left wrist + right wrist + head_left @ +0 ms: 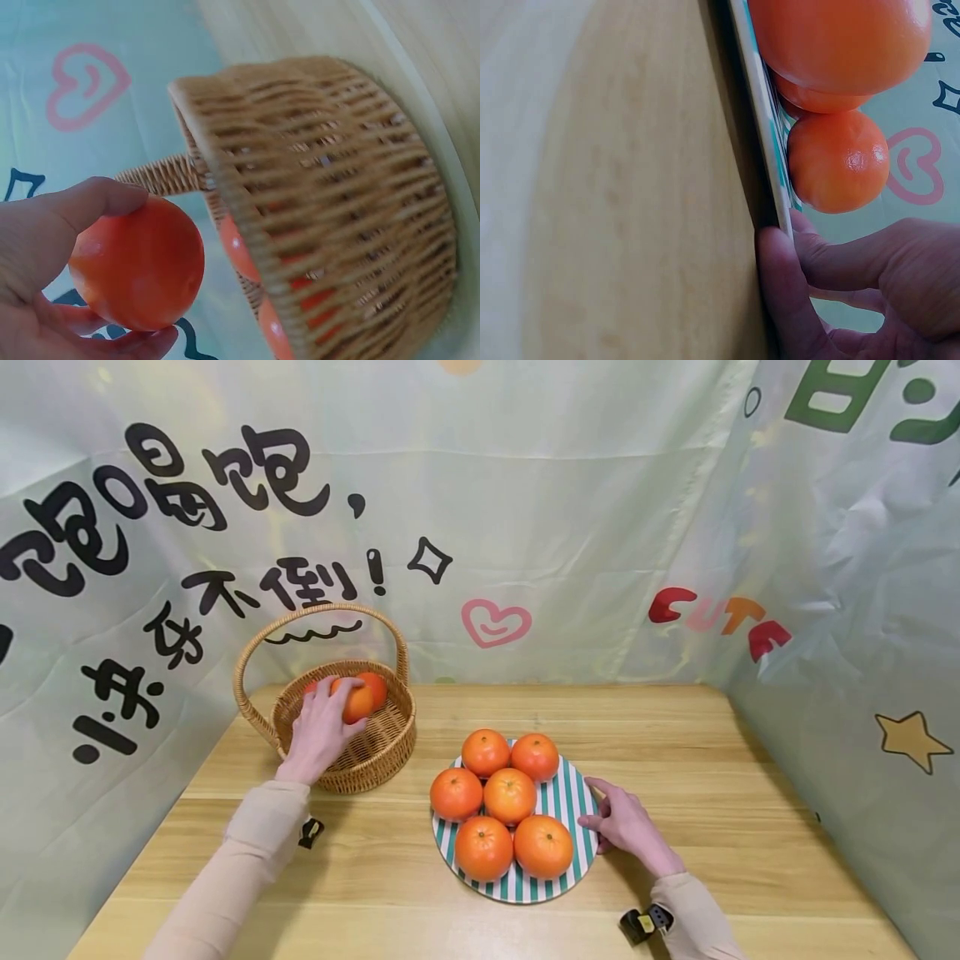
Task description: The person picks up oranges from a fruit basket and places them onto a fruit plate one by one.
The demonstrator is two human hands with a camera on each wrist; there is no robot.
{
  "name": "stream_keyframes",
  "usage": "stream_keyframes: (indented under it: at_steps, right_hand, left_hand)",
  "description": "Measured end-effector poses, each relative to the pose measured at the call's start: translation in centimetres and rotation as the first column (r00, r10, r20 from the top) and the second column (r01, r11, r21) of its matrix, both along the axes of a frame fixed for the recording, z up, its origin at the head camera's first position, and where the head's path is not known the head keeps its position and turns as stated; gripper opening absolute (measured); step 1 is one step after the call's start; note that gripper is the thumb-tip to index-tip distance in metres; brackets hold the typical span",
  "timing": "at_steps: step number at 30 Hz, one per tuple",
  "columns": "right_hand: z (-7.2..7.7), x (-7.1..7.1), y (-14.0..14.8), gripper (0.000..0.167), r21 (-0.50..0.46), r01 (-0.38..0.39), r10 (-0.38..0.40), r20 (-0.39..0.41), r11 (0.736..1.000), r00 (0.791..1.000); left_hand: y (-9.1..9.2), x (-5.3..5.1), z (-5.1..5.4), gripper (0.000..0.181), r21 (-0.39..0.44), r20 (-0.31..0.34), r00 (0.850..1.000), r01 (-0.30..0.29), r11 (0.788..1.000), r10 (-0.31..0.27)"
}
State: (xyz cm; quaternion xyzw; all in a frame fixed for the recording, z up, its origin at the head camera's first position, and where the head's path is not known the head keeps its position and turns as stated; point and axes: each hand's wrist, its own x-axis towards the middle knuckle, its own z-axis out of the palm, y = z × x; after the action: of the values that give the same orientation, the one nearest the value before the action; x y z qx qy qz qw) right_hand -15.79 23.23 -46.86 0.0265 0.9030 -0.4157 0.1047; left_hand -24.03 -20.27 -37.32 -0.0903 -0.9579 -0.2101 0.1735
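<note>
My left hand (321,731) grips an orange (142,262) at the mouth of the wicker basket (378,768), thumb on one side and fingers on the other. Inside the basket lie other oranges (376,686), partly hidden by the hand and the held fruit. A round plate (579,802) with green and white stripes stands right of the basket. Several oranges (510,796) sit on it, mostly toward its left side. At the plate's right edge, my right hand (628,820) pinches the rim (781,191) between thumb and fingers.
The basket's tall arched handle (242,681) rises above the left forearm. Everything stands on a wooden table (637,727). Printed cloth walls (585,527) enclose the back and sides. A black wrist device (637,927) shows beneath the right sleeve.
</note>
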Motion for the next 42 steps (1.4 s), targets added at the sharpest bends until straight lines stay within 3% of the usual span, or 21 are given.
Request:
stream_keyframes:
  at_steps: [24,35,42]
  right_hand:
    - [0.1,0.1,0.0,0.071,0.005,0.005,-0.005,0.004,1.0,1.0]
    - [0.1,0.1,0.0,0.072,0.006,0.0,0.0,0.005,1.0,1.0]
    - [0.2,0.2,0.0,0.072,0.002,-0.006,0.006,-0.003,1.0,1.0]
  left_hand:
    - [5.2,1.4,0.9,0.055,0.072,-0.059,0.987,0.156,0.985,-0.152]
    - [8.1,1.9,0.5,0.054,0.13,-0.077,0.962,0.272,0.954,-0.264]
    - [9.9,2.0,0.2,0.055,0.192,-0.049,0.945,0.326,0.926,-0.323]
